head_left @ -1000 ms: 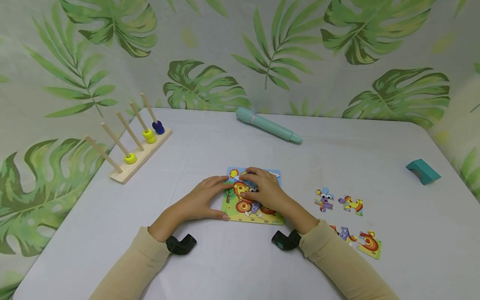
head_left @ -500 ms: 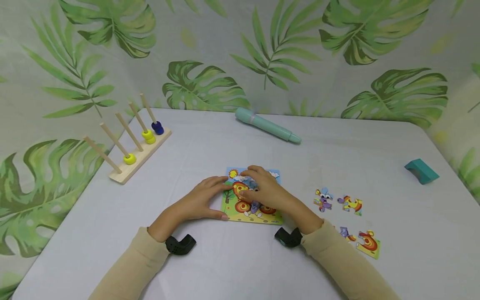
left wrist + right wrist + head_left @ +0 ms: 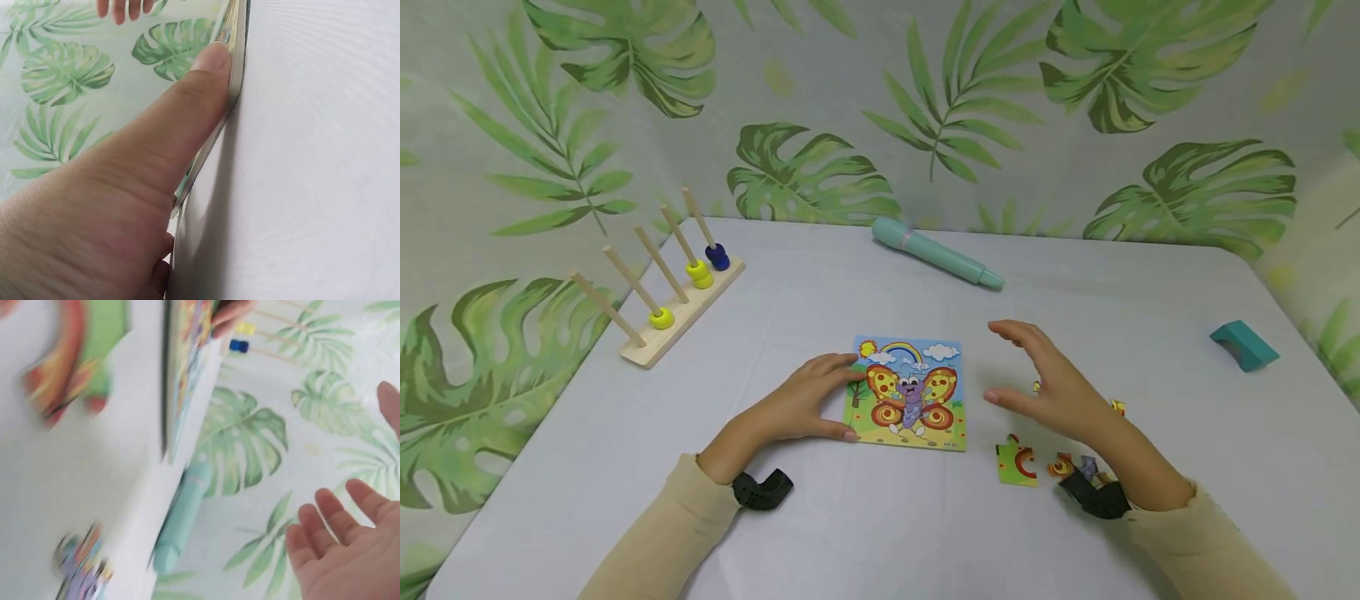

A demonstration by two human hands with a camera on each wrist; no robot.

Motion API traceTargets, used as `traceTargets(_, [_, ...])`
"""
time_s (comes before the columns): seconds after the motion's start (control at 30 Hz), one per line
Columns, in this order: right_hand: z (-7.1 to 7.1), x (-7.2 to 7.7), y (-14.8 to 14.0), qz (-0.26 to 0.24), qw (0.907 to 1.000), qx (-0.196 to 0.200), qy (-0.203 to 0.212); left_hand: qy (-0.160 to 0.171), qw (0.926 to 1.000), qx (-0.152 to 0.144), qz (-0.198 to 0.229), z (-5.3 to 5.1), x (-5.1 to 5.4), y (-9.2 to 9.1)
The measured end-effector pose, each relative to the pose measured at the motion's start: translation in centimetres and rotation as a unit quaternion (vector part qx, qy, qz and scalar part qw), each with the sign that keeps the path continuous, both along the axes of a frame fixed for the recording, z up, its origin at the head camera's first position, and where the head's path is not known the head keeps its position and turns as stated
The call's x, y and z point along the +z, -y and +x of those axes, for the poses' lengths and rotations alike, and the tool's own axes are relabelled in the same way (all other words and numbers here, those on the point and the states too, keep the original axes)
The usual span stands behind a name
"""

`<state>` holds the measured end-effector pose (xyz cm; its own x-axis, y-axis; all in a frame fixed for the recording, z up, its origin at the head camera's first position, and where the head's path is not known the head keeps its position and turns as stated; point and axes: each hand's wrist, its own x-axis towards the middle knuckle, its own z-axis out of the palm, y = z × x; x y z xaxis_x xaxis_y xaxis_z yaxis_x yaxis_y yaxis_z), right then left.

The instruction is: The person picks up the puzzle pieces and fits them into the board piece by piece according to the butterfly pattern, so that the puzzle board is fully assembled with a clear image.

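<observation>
A square butterfly puzzle board (image 3: 940, 354) lies flat on the table. My left hand (image 3: 793, 404) rests against its left side, fingertips along the edge and thumb at the lower left corner; the left wrist view shows the thumb of this hand (image 3: 144, 144) on the board's rim. Raised to the right of the board, my right hand (image 3: 1063, 392) holds nothing, its thumb and fingers spread apart. Under and beside that arm lie loose pieces, among them a green piece with a red arc (image 3: 1013, 471). The right hand (image 3: 356, 550) also shows empty in the right wrist view.
A wooden peg stand (image 3: 681, 329) with yellow and dark blue beads stands at the back left. At the back edge lies a pale green baton-like object (image 3: 936, 252). A teal arched block (image 3: 1247, 343) sits at the far right. Behind the table hangs leaf-patterned cloth.
My right hand has lifted off the board and moved right, over the loose pieces. The whole butterfly picture and the green piece have come into view. My left hand has stayed in place.
</observation>
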<state>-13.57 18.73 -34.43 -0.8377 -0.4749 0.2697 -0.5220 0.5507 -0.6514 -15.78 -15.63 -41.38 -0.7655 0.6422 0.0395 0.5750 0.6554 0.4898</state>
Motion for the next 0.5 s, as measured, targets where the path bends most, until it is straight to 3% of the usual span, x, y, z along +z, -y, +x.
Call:
traceTargets(0.2, [1.1,-0.9,-3.3,0.002,0.9995,-0.031,0.000,0.002,1.0000,0.005,-0.006,0.0,0.0,0.0])
traceTargets(0.5, [0.9,-3.2,-6.1,0.006,0.9956,-0.070,0.062,-0.001,1.0000,0.001,-0.006,0.0,0.1,0.0])
